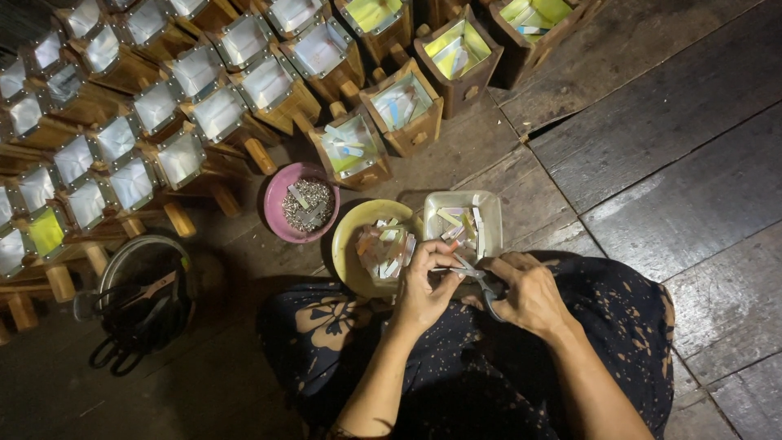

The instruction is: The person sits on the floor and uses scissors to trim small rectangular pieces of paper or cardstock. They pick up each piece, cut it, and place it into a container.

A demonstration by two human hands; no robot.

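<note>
Over the lap, just this side of the two dishes: both hands meet, working one small paper strip.
Left hand (423,285): fingers pinched shut on a thin pale strip (444,270), thumb and forefinger gripping its left end.
Right hand (529,295): fingers curled through the handles of small scissors (481,281); how far the blades stand apart cannot be told, too small and dim.
Strip axis: lies roughly level, left to right, running from the left fingers toward the scissors; its free end points at the blades.
Key relation: blades come in from the right, crossing the strip's long axis; right hand is the nearer one to the free end.
Yellow bowl (346,244): on the floor just beyond the left hand, piled with cut coloured slips.
Pale tray (489,213): touching the bowl's right side, a few slips inside, beyond the scissors.
Pink bowl (275,204): left of the yellow one, small metal bits in it.
Wooden boxes (269,85): rows along the far floor edge, well apart from the hands.
</note>
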